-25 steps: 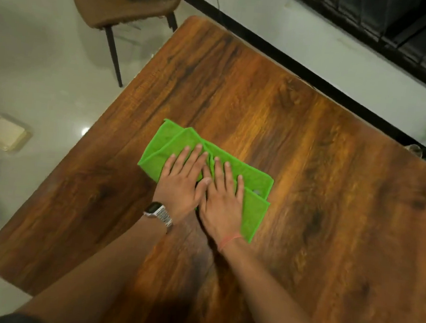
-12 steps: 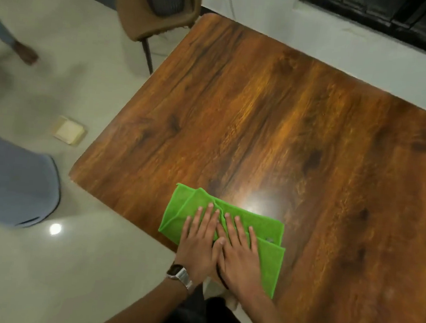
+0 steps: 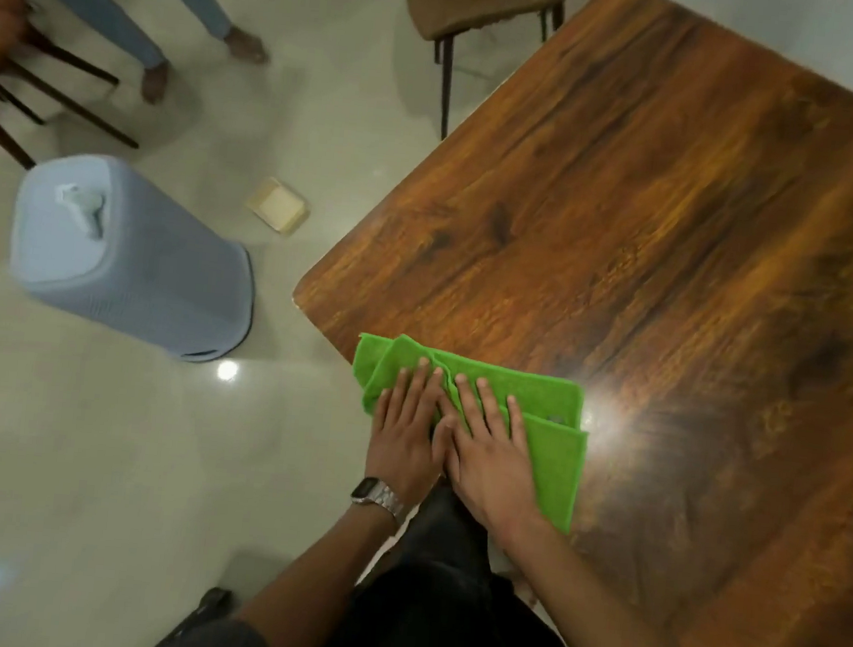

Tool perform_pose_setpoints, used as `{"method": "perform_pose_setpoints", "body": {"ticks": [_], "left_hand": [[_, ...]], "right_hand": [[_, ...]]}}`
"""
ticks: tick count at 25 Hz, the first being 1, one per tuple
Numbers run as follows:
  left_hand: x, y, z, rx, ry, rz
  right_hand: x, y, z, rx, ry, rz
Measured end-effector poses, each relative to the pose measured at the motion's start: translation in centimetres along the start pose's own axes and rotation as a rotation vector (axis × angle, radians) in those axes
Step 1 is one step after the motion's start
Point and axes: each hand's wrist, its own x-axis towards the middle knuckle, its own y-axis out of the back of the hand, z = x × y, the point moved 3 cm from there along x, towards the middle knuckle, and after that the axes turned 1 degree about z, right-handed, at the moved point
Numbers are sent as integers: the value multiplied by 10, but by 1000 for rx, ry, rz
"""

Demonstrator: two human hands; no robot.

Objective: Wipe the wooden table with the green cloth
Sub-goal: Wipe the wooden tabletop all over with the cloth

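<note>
The folded green cloth (image 3: 553, 437) lies at the near left edge of the wooden table (image 3: 679, 242), close to its near corner, and its left end hangs slightly past the edge. My left hand (image 3: 402, 434), with a metal watch on the wrist, presses flat on the left part of the cloth. Beside it and touching it, my right hand (image 3: 493, 453) lies flat on the middle of the cloth. The fingers of both hands are stretched out and point away from me. A bright light reflection shines on the wood just right of the cloth.
A blue-grey bin (image 3: 125, 266) stands on the tiled floor to the left of the table. A small beige box (image 3: 277, 204) lies on the floor near the table's corner. A brown chair (image 3: 473, 2) stands at the far left side. Another person's legs (image 3: 153, 5) are at top left.
Both hands have dragged the cloth from the middle of the table towards me, to the near left edge. The view has swung left, so the bin and more floor show.
</note>
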Motion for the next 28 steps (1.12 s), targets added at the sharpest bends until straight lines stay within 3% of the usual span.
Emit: {"method": "perform_pose_setpoints", "body": {"ticks": [10,14,20,28], "left_hand": [[143,69,-96,-38,255,195],[198,69,-67,14,167,213],[193,23,34,106,-143,134],[24,-73,189,167,-502,-124]], "right_hand": [[208,46,-49,-22,302,-49],[236,63,-11,-56,203,-8],[153,57,76,46,-147,130],[-104,13,156,121,-575,202]]}}
